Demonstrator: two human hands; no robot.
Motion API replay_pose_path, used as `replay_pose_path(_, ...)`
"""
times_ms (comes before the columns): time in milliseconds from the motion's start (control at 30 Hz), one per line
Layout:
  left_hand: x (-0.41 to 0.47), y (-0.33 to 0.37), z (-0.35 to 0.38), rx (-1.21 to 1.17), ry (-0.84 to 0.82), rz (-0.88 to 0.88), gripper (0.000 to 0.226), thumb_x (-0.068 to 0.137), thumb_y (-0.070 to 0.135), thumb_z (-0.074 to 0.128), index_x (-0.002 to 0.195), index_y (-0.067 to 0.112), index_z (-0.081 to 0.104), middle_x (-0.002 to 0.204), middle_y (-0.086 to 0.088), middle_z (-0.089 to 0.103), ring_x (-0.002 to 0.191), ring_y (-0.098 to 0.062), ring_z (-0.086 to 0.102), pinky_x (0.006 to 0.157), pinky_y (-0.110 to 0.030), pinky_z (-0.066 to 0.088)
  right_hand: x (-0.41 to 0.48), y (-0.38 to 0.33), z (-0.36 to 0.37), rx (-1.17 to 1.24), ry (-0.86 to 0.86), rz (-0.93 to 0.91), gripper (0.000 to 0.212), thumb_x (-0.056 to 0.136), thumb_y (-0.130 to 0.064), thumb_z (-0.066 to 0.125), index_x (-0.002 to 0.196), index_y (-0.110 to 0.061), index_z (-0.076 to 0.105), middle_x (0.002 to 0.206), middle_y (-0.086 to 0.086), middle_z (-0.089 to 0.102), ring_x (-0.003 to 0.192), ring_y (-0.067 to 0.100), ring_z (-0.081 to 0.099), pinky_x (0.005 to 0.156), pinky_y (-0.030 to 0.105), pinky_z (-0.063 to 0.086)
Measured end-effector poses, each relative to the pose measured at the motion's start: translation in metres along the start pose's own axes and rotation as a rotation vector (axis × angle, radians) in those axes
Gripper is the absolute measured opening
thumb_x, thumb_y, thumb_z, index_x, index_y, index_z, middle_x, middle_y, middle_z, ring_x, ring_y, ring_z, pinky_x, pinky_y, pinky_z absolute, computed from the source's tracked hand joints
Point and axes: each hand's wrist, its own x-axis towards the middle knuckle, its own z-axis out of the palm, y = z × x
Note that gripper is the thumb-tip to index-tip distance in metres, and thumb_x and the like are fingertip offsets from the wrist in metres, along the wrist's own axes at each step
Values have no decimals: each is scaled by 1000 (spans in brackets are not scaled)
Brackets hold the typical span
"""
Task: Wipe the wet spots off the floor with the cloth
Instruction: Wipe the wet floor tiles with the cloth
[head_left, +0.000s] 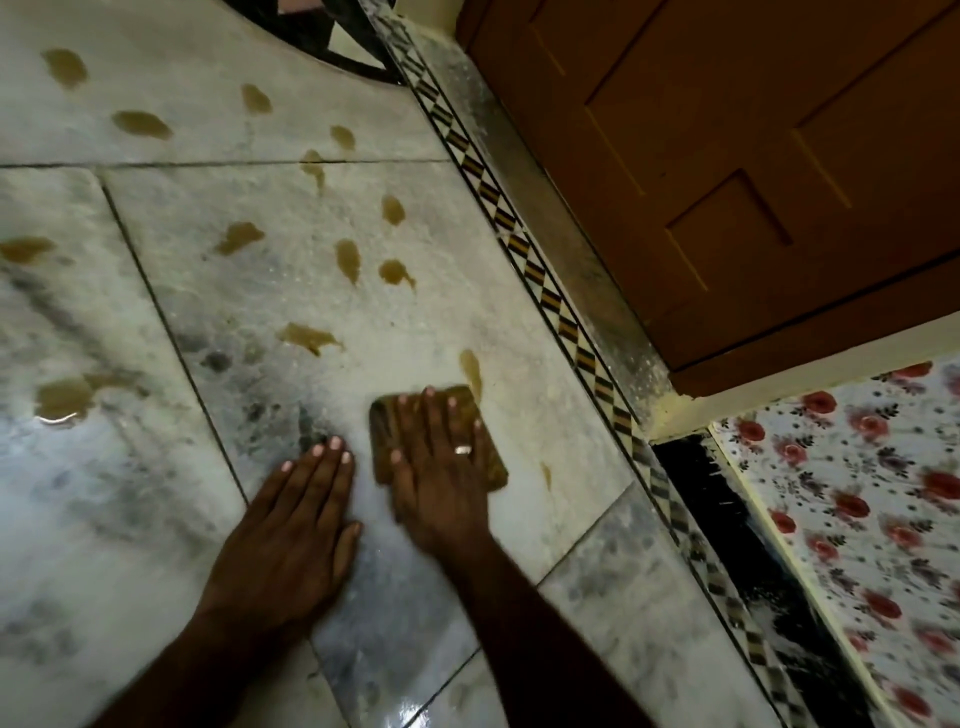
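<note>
A brown folded cloth (488, 457) lies flat on the white marble floor (426, 322). My right hand (441, 467), a ring on one finger, presses down on it with fingers spread. My left hand (296, 525) rests palm-down on the bare floor just left of the cloth, holding nothing. Several brownish wet spots dot the floor beyond the hands: one streak (470, 369) touches the cloth's far corner, another spot (309, 338) sits further left, a larger puddle (65, 397) lies at the far left, and a small streak (545, 474) sits right of the cloth.
A patterned tile border (566, 327) runs diagonally along the floor's right side. Beyond it stands a brown wooden door (727, 156). A floral-patterned surface (857, 519) fills the lower right. A dark curved object (332, 47) sits at the top.
</note>
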Motion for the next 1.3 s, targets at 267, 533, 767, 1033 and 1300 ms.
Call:
replay_pose_path(267, -3, -8, 1, -50, -35, 37, 62, 100, 36, 40, 147, -5, 41, 157, -23, 38, 143, -38, 42, 114, -54, 37, 35, 92, -20, 54, -124, 390, 63, 106, -47, 21, 163, -29, 1, 172, 5, 2, 158, 28, -1, 125, 58, 5)
replay_pose_path(533, 1, -4, -13, -31, -113, 20, 64, 97, 38, 37, 143, -6, 46, 152, -24, 44, 138, -39, 48, 111, -53, 39, -91, 96, -5, 10, -196, 721, 76, 96, -48, -9, 162, -13, -1, 169, 20, 5, 156, 40, 1, 125, 54, 13)
replay_pose_path(767, -14, 6, -25, -18, -162, 6, 65, 103, 39, 29, 140, -10, 48, 149, -28, 46, 135, -43, 49, 109, -55, 40, -147, 14, -10, 9, -258, 698, 72, 105, -49, 11, 143, -1, 50, 142, 31, 54, 126, 50, 57, 94, 62, 52)
replay_pose_path(1033, -51, 21, -69, -59, -445, -73, 89, 105, 51, 1, 129, -13, 59, 138, -29, 56, 121, -46, 60, 113, -31, 11, -182, -85, -25, 153, -313, 509, 92, 58, -61, 46, 131, -10, 68, 135, 22, 64, 113, 44, 67, 94, 56, 44)
replay_pose_path(1300, -70, 15, -79, -225, -617, -179, 133, 51, 82, -41, 159, 12, -7, 162, -4, -23, 155, -20, -13, 122, -28, -7, -175, -85, -54, 277, -170, 263, 52, 98, -28, 51, 145, -6, 52, 155, 14, 48, 136, 18, 54, 116, 20, 22)
